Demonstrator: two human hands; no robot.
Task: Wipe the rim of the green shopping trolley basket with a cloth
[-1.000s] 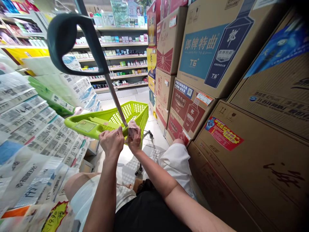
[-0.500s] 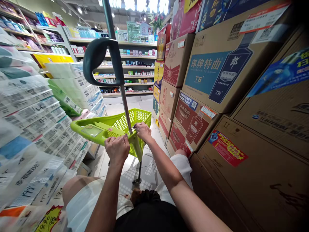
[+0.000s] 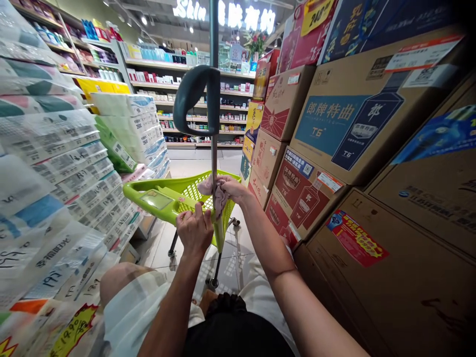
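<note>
A lime-green shopping cart (image 3: 139,188) with a perforated basket stands in front of me. From its near corner rises a metal pole (image 3: 214,158), fitted with a dark grey loop handle (image 3: 197,101). My right hand (image 3: 233,188) is closed on a crumpled greyish-pink cloth (image 3: 222,198), which lies against the lower pole, partly behind it. My left hand (image 3: 195,229) grips the basket's near rim just left of the pole, with its fingers curled; the fingertips are partly hidden.
Packs of tissue paper (image 3: 67,148) are piled high on the left. Stacked cardboard cartons (image 3: 334,119) wall off the right side. Shelves of small goods (image 3: 178,87) cross the far end. Tiled floor (image 3: 182,161) runs between, with a cart caster (image 3: 212,282) near my feet.
The greyish-pink cloth has come into sight in my right hand, which has moved from the basket corner up against the pole. My left hand's fingers have shifted on the rim. The view has turned slightly left.
</note>
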